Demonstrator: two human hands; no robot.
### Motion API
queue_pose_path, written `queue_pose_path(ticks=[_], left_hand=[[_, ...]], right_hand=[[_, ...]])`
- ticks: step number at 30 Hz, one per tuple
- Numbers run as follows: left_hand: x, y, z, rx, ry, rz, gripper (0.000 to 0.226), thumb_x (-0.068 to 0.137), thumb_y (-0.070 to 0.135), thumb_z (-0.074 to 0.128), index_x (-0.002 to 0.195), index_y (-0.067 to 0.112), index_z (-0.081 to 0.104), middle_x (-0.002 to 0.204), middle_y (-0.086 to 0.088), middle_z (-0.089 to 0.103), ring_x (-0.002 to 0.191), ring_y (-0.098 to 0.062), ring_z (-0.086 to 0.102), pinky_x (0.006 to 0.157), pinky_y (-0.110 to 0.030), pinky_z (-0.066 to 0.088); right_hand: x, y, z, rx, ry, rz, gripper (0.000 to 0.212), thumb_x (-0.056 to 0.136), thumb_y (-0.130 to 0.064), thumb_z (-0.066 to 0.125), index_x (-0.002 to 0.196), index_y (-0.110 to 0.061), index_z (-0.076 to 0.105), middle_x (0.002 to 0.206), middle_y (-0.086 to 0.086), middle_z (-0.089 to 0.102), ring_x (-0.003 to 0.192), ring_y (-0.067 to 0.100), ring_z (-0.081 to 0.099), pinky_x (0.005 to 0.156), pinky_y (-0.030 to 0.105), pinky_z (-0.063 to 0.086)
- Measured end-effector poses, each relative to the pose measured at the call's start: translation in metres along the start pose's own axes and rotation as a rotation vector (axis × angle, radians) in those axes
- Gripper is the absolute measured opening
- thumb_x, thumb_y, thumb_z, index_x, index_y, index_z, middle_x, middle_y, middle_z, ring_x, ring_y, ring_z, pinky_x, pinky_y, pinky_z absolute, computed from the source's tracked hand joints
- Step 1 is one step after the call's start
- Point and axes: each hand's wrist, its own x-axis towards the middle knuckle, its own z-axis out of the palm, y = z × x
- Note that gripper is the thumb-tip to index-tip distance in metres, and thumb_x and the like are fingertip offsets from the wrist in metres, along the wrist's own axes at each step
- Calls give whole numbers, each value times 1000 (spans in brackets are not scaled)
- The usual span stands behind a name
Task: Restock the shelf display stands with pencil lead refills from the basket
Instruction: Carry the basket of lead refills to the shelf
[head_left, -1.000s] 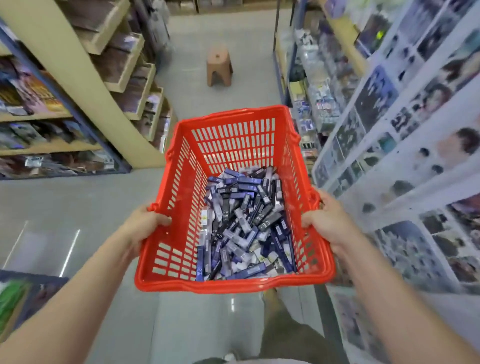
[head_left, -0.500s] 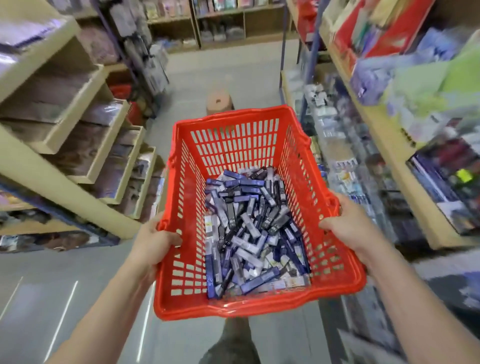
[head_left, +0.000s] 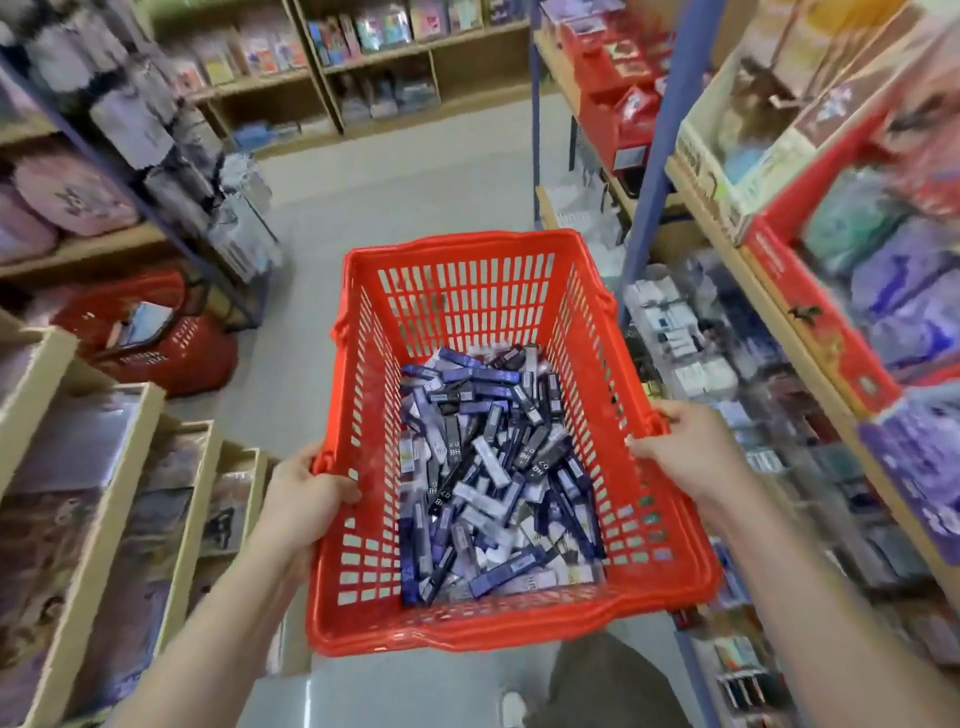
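Observation:
I carry a red plastic basket (head_left: 462, 291) in front of me in the shop aisle. Its bottom is covered by a heap of several pencil lead refills (head_left: 488, 467), small blue, purple and black cases. My left hand (head_left: 298, 506) grips the basket's left rim, thumb over the edge. My right hand (head_left: 685, 449) grips the right rim. To the right, small stationery packs sit on the lower shelf display (head_left: 675, 332) beside the basket.
Wooden shelves (head_left: 810, 332) with boxed goods line the right side behind a blue upright (head_left: 649, 171). Stepped wooden racks (head_left: 104, 519) stand at the left. Another red basket (head_left: 150, 338) sits on the floor at the left. Grey floor runs ahead toward back shelves (head_left: 374, 67).
The view has tilted up and moved forward along the aisle, bringing the back shelves and the floor basket into sight. Both hands keep their grip on the basket rims.

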Motion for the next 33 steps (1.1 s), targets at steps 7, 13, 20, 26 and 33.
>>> queue_pose_path(ticks=[7, 13, 20, 26, 33], left_hand=[[209, 101, 70, -1, 4, -31, 41, 77, -13, 57, 109, 13, 57, 77, -13, 73, 65, -32, 71, 56, -40, 57], [383, 178, 109, -31, 16, -82, 47, 75, -12, 57, 117, 8, 55, 76, -12, 73, 64, -34, 71, 60, -42, 56], [613, 254, 154, 34, -61, -60, 21, 86, 0, 60, 103, 13, 61, 77, -14, 72, 64, -32, 71, 55, -38, 58], [833, 265, 191, 270, -148, -68, 25, 79, 1, 61, 90, 22, 63, 84, -11, 72, 67, -30, 71, 64, -48, 59], [1016, 218, 269, 491, -221, -166, 16, 67, 16, 66, 83, 11, 67, 80, -9, 72, 67, -23, 67, 69, -39, 58]], right_hand=[[234, -79, 26, -13, 92, 56, 24, 74, 2, 65, 75, -21, 69, 67, 3, 73, 61, 29, 71, 65, 50, 61], [400, -159, 53, -63, 192, 36, 8, 75, -10, 67, 73, -18, 69, 65, 4, 71, 61, 34, 68, 58, 54, 59], [599, -221, 113, -79, 290, 110, 27, 74, -6, 70, 65, -31, 66, 71, -1, 72, 68, 30, 70, 67, 47, 60], [770, -230, 183, -80, 374, 183, 29, 79, -10, 73, 105, -21, 74, 84, -1, 75, 78, 26, 70, 77, 45, 59], [951, -180, 232, -227, 378, 225, 34, 81, -13, 71, 115, -19, 72, 96, 8, 74, 89, 29, 68, 82, 38, 55]])
